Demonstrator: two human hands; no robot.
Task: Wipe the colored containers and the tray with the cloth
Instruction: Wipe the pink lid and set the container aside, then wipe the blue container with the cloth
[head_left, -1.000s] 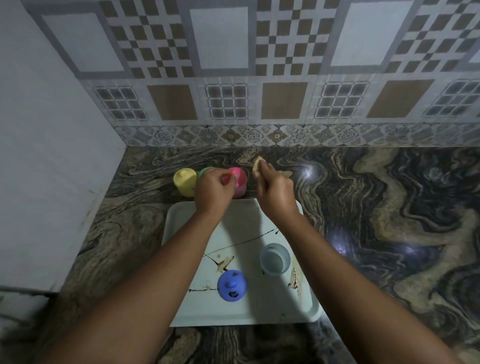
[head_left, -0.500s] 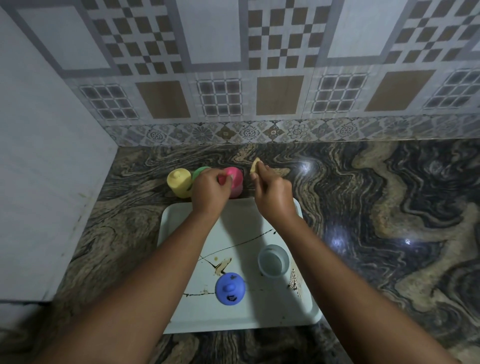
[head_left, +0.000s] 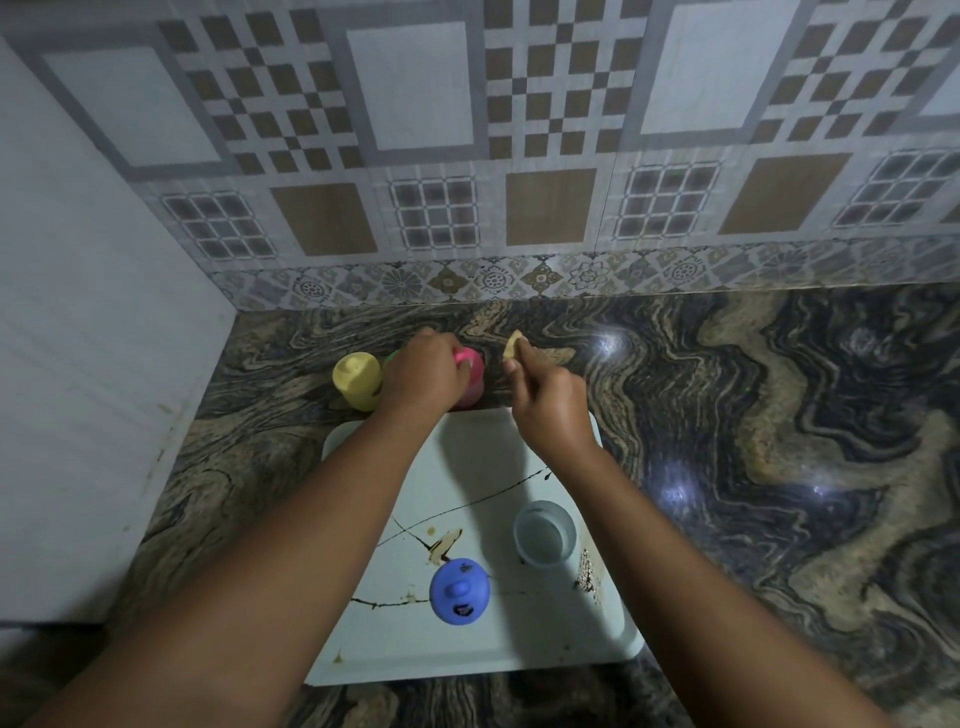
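Five small containers show, together with one tray and one cloth. Farthest left, a yellow plastic container with a domed top (head_left: 357, 379) stands upright on the dark swirled marble tabletop (head_left: 769, 426), just past the far edge of the tray. Right beside it is a green plastic container (head_left: 390, 358), of which only a sliver shows behind the left hand (head_left: 426, 375). That hand reaches forward with a straight forearm, knuckles up and fingers curled downward; its grip is clamped on the pink plastic container (head_left: 471, 379), the thumb lying against the pink top. These three containers stand in a row on the tabletop, close together. Nearer the camera lies the pale rectangular plastic tray (head_left: 519, 647), streaked with thin dark lines and brownish smears. On it stands a blue round-topped plastic container (head_left: 460, 590) with a knob in the middle; dark marks on its top are too small to read. The small yellowish cloth (head_left: 513, 346) is held above the tabletop, just right of the pink container and not touching it. The right hand (head_left: 549, 410) has its grip pinched together on the cloth, thumb and fingertips at the lower end, wrist over the tray's far right corner. A pale translucent plastic cup (head_left: 545, 532) stands open-mouthed on the tray's right side, near the blue container.
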